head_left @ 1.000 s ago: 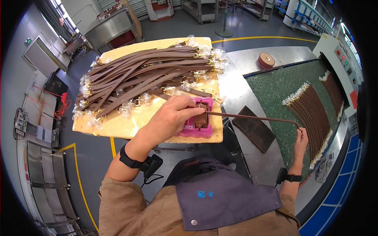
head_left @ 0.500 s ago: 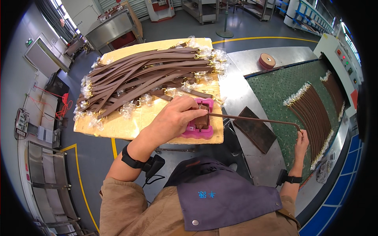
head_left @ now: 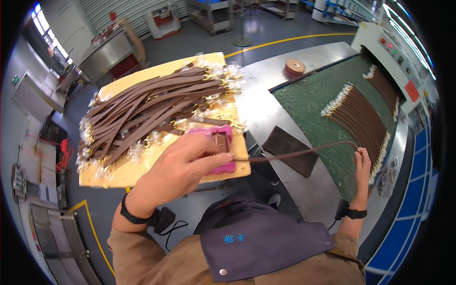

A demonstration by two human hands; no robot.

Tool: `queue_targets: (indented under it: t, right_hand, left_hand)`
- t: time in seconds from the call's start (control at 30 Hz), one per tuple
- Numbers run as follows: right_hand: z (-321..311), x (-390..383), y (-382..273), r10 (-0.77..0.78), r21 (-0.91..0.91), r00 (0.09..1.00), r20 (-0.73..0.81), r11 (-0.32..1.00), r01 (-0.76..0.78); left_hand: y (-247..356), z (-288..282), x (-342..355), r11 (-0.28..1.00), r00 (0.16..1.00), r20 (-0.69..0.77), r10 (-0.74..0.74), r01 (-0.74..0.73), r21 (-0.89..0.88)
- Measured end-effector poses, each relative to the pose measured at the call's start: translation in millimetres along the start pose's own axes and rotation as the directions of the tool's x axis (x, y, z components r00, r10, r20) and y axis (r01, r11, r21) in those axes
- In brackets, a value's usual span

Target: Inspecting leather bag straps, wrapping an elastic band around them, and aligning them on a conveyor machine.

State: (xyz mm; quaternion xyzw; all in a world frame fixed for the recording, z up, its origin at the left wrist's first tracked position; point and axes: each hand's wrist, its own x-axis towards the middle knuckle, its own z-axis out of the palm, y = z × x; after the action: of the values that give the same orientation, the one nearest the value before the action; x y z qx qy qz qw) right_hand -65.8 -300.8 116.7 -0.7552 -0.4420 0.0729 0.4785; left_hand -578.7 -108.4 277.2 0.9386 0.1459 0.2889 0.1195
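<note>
My left hand (head_left: pixel 180 166), partly blurred, pinches a long, thin brown strap (head_left: pixel 304 152) over a pink holder (head_left: pixel 223 167) with a brown roller (head_left: pixel 220 141) in it. The holder lies at the front right of a yellow board (head_left: pixel 109 175), beside a heap of brown straps (head_left: pixel 152 99) with gold-coloured clasps in clear wrapping. My right hand (head_left: pixel 362 164) holds the far end of the strap over the green conveyor belt (head_left: pixel 308 104), where it arches slightly. Below the strap lies a dark rectangular pad (head_left: pixel 285 140) on the metal worktop.
Rows of straps (head_left: pixel 361 126) lie on the belt, which enters a white machine (head_left: pixel 380 52) with buttons. A reddish-brown roll (head_left: pixel 294 67) sits on the metal edge (head_left: pixel 256 76). Carts (head_left: pixel 211 19) and a steel cabinet (head_left: pixel 102 54) stand behind; a steel rack (head_left: pixel 54 228) is at left.
The view has shifted, bringing the board down and left. My left hand has moved down and left relative to the holder, and the strap now arches higher near my right hand.
</note>
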Motion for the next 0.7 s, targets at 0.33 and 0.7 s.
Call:
queue_targets:
  t: [0.33,0.7]
  right_hand:
    - [-83.4,-58.7,-14.0,0.245,0.191,0.829,0.504,0.904,-0.383]
    - [-68.1,-138.8,-49.6,-0.164,0.846,0.83,0.533,0.072,-0.529]
  left_hand:
    - [59.1,-21.0,-19.0,0.745,0.997,0.019,-0.079,0.072,-0.663]
    - [105.5,199.3,28.1,-0.3,0.823,0.397,-0.407,0.289,-0.909]
